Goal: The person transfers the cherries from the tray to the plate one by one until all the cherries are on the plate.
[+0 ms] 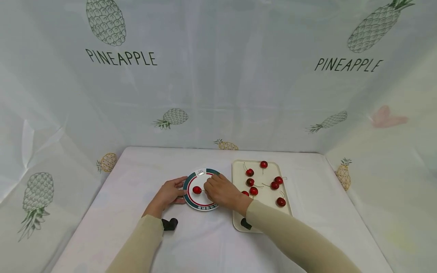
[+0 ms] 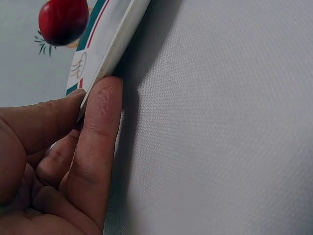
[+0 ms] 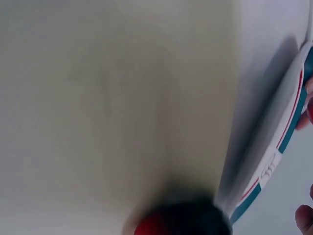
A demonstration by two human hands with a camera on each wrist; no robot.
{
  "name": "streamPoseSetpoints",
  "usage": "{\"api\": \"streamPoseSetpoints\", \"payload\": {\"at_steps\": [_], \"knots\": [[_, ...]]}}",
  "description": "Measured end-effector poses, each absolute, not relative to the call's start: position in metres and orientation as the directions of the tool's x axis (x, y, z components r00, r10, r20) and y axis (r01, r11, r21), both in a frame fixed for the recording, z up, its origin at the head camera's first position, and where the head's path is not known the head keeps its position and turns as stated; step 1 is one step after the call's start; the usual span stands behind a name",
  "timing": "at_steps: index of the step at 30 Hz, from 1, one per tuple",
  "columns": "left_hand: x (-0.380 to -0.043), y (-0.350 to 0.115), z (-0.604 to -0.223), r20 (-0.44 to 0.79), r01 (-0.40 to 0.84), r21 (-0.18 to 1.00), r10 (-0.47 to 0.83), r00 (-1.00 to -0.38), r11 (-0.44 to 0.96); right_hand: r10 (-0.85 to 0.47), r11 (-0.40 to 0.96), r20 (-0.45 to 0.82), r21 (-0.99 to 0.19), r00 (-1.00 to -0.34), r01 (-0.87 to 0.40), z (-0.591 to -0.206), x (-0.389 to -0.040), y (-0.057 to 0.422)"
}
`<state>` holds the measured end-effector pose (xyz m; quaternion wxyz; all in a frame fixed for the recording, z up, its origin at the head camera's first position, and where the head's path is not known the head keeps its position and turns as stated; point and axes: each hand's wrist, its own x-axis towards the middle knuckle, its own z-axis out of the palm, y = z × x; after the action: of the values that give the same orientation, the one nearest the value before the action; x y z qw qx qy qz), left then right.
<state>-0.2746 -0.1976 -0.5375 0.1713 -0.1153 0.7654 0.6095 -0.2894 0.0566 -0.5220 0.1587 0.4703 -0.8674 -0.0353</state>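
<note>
1. Fingers and thumb of the left hand (image 1: 170, 194) pinch the left rim of the plate (image 1: 203, 199) in the head view; the right hand (image 1: 221, 191) curls over its right side, beside one cherry (image 1: 197, 190). Eight other cherries (image 1: 274, 185) show on the tray (image 1: 268, 195) at right, so the work looks barely begun.
2. Left wrist view: thumb above the rim, one finger beneath.
3. Right wrist view: largely blurred; whether the right hand grips anything, I cannot tell.

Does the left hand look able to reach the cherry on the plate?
Probably yes: the left hand holds the plate, and nothing blocks its way to the cherry, though it may need to let go.
</note>
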Motion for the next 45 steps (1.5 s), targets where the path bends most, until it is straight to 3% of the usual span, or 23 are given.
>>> {"api": "streamPoseSetpoints", "payload": {"at_steps": [23, 34, 45], "knots": [[-0.271, -0.195, -0.536, -0.378, -0.358, 0.909, 0.061, -0.924, 0.213, -0.821, 0.566, 0.150, 0.340, -0.551, -0.751, -0.533, -0.288, 0.049], [-0.271, -0.196, -0.537, -0.389, -0.373, 0.906, 0.048, -0.920, 0.199, -0.810, 0.579, 0.128, 0.332, -0.572, -0.745, -0.534, -0.288, 0.047], [-0.269, -0.198, -0.538, -0.373, -0.356, 0.915, 0.057, -0.926, 0.189, -0.767, 0.641, 0.209, 0.276, -0.606, -0.716, -0.511, -0.281, 0.077]]}}
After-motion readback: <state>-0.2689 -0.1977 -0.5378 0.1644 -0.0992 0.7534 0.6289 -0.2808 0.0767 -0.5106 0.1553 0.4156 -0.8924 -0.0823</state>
